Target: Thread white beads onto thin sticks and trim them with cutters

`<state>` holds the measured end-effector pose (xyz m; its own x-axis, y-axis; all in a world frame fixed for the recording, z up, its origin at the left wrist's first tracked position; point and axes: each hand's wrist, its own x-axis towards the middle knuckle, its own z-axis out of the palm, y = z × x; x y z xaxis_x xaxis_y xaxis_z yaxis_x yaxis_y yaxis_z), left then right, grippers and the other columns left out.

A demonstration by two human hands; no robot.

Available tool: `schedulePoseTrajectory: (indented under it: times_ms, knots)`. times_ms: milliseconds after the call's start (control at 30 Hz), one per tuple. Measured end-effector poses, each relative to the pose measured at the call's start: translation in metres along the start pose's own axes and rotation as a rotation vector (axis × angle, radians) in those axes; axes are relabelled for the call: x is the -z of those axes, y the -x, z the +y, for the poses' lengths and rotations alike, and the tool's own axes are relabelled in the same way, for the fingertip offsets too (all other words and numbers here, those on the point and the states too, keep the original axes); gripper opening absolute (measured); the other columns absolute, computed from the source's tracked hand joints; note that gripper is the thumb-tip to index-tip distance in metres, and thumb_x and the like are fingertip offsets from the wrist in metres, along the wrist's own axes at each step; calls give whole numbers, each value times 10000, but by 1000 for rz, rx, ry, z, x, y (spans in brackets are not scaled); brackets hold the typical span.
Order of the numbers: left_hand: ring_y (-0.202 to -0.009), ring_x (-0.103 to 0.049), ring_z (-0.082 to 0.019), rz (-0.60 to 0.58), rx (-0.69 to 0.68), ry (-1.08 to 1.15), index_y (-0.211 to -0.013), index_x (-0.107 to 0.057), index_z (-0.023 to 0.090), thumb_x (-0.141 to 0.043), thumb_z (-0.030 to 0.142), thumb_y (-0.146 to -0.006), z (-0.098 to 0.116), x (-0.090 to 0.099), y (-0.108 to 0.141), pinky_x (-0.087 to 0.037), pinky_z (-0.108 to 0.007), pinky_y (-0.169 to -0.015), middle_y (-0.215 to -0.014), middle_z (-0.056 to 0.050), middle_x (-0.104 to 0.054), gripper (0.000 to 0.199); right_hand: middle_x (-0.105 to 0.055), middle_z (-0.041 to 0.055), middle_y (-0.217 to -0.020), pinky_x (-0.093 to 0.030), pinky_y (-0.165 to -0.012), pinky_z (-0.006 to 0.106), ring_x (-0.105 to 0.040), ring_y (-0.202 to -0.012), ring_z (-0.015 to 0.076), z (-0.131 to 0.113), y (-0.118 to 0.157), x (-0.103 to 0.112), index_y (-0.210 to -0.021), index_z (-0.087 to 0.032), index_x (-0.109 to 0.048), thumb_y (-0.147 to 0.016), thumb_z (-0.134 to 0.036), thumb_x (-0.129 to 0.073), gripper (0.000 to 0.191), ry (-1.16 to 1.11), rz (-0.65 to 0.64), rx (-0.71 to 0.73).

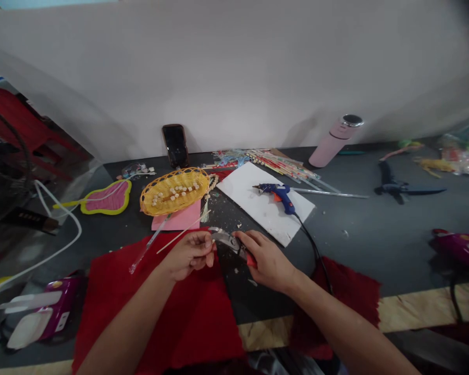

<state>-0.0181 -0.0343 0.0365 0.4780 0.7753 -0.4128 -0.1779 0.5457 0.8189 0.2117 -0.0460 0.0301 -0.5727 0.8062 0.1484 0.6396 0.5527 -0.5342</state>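
Note:
My left hand (193, 255) is above the red cloth (172, 323), its thumb and fingers pinched round a small pale piece (213, 241) that is mostly hidden. Close to its right, my right hand (268, 258) grips pruning shears (229, 240) with orange-red handles. The curved metal jaws point left, next to my left fingertips; I cannot see whether they touch the piece. A thin wooden stick (182, 233) lies just beyond my left hand. Behind it stands a yellow woven basket (152, 205) with several small pale beads or blocks in it.
A blue glue gun (281, 195) rests on a white board (273, 229), its cord running towards my right forearm. Beyond lie patterned strips (275, 162), a phone (175, 146) and a pink bottle (332, 143). Purple power adapters (60, 307) and a white cable (72, 237) are at left.

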Motion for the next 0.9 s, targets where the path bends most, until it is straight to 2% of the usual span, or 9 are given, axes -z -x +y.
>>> schedulePoseTrajectory:
  times_ms: [67, 133, 200, 267, 333, 433, 567, 733, 900]
  knots:
    - [-321, -219, -2, 77, -58, -91, -746, -530, 136, -645, 358, -759, -2, -2, -2, -119, -155, -347, -520, -9, -603, 249, -509, 118, -1133, -422, -950, 383, -486, -1055, 232, -1, 0, -1, -1305, -149, -374, -670, -62, -463, 647, 4, -3, -26]
    - [-360, -328, -27, 187, -182, -235, -734, -543, 137, -607, 374, -787, -5, -6, -4, -216, -158, -373, -558, -11, -615, 251, -508, 121, -1132, -420, -950, 389, -487, -1056, 235, 0, 0, -1, -1303, -142, -376, -675, -63, -458, 638, 12, 1, -47]
    - [-477, -483, -70, 308, -339, -399, -722, -564, 142, -595, 365, -794, -7, -11, -4, -355, -178, -468, -619, -13, -631, 237, -504, 123, -1142, -414, -954, 390, -479, -1072, 239, 0, 0, -1, -1304, -142, -375, -677, -61, -456, 637, 15, 12, -56]
    - [-605, -573, -113, 400, -453, -542, -729, -585, 152, -594, 335, -793, -9, -15, -4, -428, -211, -586, -663, -10, -641, 195, -502, 119, -1151, -405, -964, 385, -469, -1087, 237, 0, 0, 1, -1308, -148, -370, -678, -64, -461, 642, 4, 15, -52]
    - [-661, -601, -134, 444, -511, -647, -749, -599, 161, -571, 307, -806, -11, -17, -2, -444, -232, -640, -689, -10, -651, 159, -504, 115, -1150, -402, -968, 375, -471, -1084, 230, -1, 0, 3, -1307, -152, -368, -685, -74, -468, 635, -17, 1, -48]
    - [-673, -595, -136, 449, -538, -717, -742, -611, 166, -536, 288, -827, -11, -15, -1, -435, -236, -647, -702, -14, -656, 167, -506, 113, -1149, -402, -963, 373, -476, -1075, 227, -2, -1, 6, -1301, -155, -377, -708, -99, -477, 604, -29, -21, -50]
    - [-533, -502, -94, 367, -468, -602, -687, -580, 157, -549, 319, -818, -9, -12, -2, -374, -207, -520, -656, -13, -642, 211, -489, 115, -1189, -390, -958, 410, -453, -1098, 244, 1, -2, 3, -1336, -172, -347, -713, -119, -484, 640, 39, -8, -57]
    - [-345, -276, -28, 166, -232, -249, -724, -489, 158, -604, 406, -762, -2, -12, -2, -192, -174, -373, -573, -6, -648, 276, -477, 114, -1221, -386, -939, 424, -439, -1108, 253, 5, -3, 3, -1368, -180, -312, -698, -102, -471, 693, 110, -22, -22]
    - [-310, -261, -10, 87, -71, -127, -763, -514, 137, -661, 413, -718, 0, -10, -1, -113, -167, -350, -519, -23, -629, 316, -491, 113, -1202, -389, -938, 398, -450, -1090, 242, 6, -2, 6, -1351, -172, -343, -677, -106, -486, 692, 100, -42, 3]
